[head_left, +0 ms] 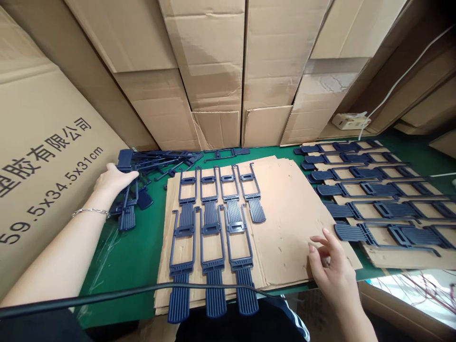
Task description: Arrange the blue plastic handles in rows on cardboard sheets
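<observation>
My left hand (116, 183), with a chain bracelet at the wrist, is closed around a dark blue plastic part (125, 159) at the left side of the green table. Below and behind it lies a loose pile of similar parts (160, 160). Several blue frames with ribbed paddles (214, 242) lie in two rows on a cardboard sheet (285, 213) in the middle. Over the right part of that sheet is my right hand (329, 261), fingers curled but apart, with nothing in it.
More blue parts (377, 190) lie in rows on cardboard at the right. Cardboard boxes (213, 61) wall off the back, and a large printed box (53, 118) leans at the left. A black cable (156, 286) crosses the foreground. A small white box (351, 121) stands back right.
</observation>
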